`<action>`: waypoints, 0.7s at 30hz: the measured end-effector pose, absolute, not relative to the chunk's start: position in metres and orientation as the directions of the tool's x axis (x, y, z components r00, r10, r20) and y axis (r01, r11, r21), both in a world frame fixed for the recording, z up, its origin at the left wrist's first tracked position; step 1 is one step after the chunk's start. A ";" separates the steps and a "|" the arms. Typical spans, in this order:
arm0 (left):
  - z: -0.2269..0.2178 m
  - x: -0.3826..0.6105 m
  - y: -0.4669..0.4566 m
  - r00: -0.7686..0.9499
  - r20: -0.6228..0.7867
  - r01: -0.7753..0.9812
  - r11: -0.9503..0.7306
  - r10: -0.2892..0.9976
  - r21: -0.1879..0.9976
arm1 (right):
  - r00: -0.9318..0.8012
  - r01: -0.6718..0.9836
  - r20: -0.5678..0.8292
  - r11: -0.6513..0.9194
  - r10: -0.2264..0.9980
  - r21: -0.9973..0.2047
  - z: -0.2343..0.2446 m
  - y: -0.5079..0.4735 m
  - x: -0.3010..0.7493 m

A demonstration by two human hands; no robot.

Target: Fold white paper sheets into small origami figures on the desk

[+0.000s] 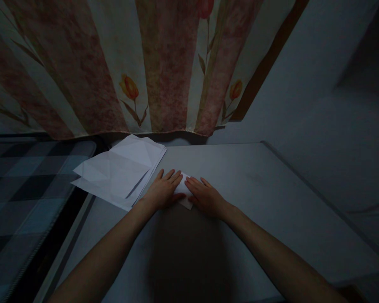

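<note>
Looks like a home, prob a bedroom, dim light. Tulip-print curtain point(164, 63) w/ pink stripes fills upper left & centre of frame. Checked bedding point(25, 181) at left edge, just beside a plain grey table point(271, 202). Bare grey wall point(318, 75) at upper right. Stack of creased paper sheets point(120, 172) on table, left of centre

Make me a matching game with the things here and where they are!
Things:
1. small paper
2. paper stack
3. curtain
4. checked cloth

Places:
A. hanging behind the table
B. under the left hand and right hand
C. far left, beside the table
D. on the table, left of the hands

Pairs: 1-B, 2-D, 3-A, 4-C
</note>
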State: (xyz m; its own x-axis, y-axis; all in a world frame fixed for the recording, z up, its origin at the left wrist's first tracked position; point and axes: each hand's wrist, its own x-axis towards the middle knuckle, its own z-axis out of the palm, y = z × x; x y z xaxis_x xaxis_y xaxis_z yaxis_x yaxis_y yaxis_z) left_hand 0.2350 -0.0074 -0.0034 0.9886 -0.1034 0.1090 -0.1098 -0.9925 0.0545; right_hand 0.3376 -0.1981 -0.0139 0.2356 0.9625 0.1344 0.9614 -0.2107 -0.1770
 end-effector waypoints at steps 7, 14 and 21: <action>-0.009 0.222 -0.005 0.998 0.061 -0.028 -0.993 -0.021 0.117 | 0.313 0.937 0.150 -0.279 0.938 -0.212 -0.004 -0.214 0.348; -0.008 0.215 -0.009 0.992 0.112 0.033 -0.983 0.054 0.183 | 0.531 0.819 0.242 -0.419 0.812 -0.393 -0.002 -0.193 0.362; -0.007 0.213 0.003 0.965 0.219 0.052 -0.922 0.145 0.383 | 0.531 0.778 0.223 -0.366 0.817 -0.511 -0.004 -0.189 0.357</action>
State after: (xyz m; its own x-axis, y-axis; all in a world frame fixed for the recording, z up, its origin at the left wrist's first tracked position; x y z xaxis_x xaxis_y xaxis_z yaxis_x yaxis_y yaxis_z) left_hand 0.2134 0.0026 -0.0073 0.9650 0.1447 0.2186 0.0515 -0.9223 0.3830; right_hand 0.3568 -0.1886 -0.0035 0.5313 0.8172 0.2233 0.7776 -0.3659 -0.5113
